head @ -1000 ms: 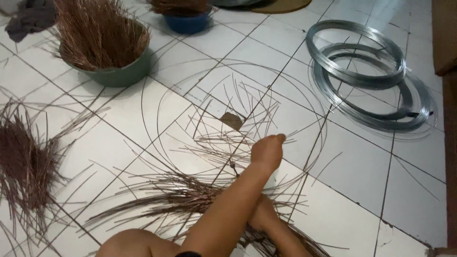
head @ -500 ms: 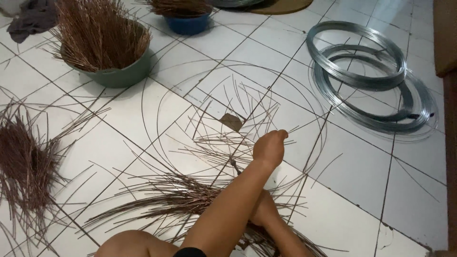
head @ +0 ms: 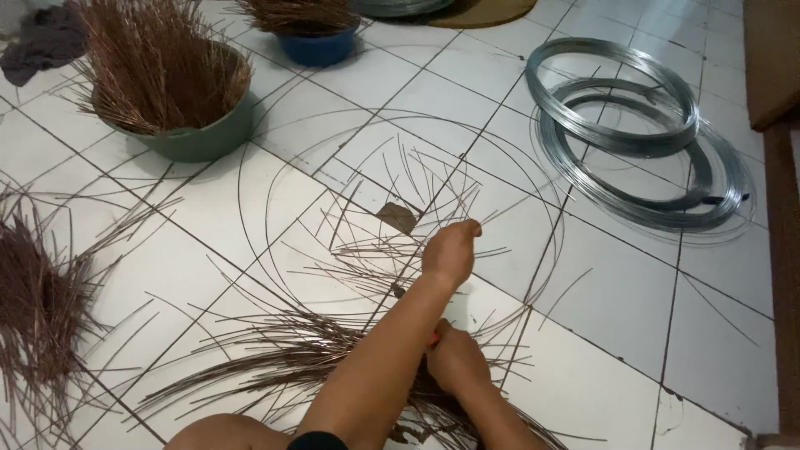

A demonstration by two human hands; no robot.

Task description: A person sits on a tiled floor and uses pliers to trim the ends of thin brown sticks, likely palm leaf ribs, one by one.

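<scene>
floor (head: 633,308): white tiles with dark joints
centre: thin wire hoops (head: 550,208) and loose brown sticks (head: 392,250) are spread flat
2 o'clock: coiled grey wire (head: 633,133)
10 o'clock: green basin (head: 200,137) filled with sticks
12 o'clock: blue basin (head: 321,46)
9 o'clock: stick heap (head: 33,300)
6 o'clock: stick bundle (head: 275,358)

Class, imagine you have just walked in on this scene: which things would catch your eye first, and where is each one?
First, the two hands at the bottom centre: the left hand pinches thin brown sticks fanned out over the white tiled floor, while the right hand presses on the bundle. Next, the shiny coils of grey wire at upper right. Then the green basin bristling with sticks at upper left.
</scene>
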